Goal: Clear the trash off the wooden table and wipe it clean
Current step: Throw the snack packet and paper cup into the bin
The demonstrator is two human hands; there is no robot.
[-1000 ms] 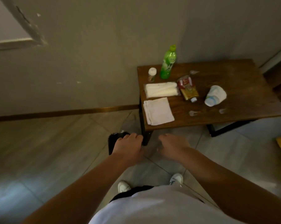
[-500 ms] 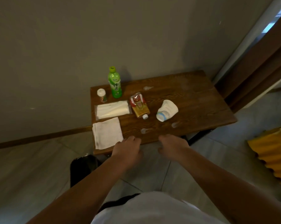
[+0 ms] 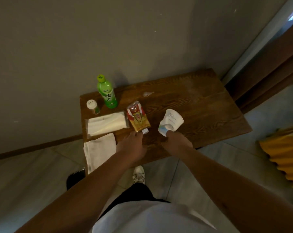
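Right hand (image 3: 177,142): fingertips at the mouth of the crushed paper cup (image 3: 171,122), which lies on its side near the table's middle; whether they have closed on it cannot be told. Left hand (image 3: 132,146): palm down, fingers loosely spread, tips just short of the white cap of the red-and-gold drink pouch (image 3: 138,119); holds nothing. Pouch lies flat, just left of the cup. Left of the pouch: clear-wrapped tissue pack (image 3: 107,124). A white cloth (image 3: 98,152) sits at the near left corner, partly under the left forearm. At the back left stand a green tea bottle (image 3: 107,93) and a small white-capped jar (image 3: 92,106), both upright. Wooden table (image 3: 201,105) stands against the wall; a small clear scrap (image 3: 147,94) lies near its back edge.
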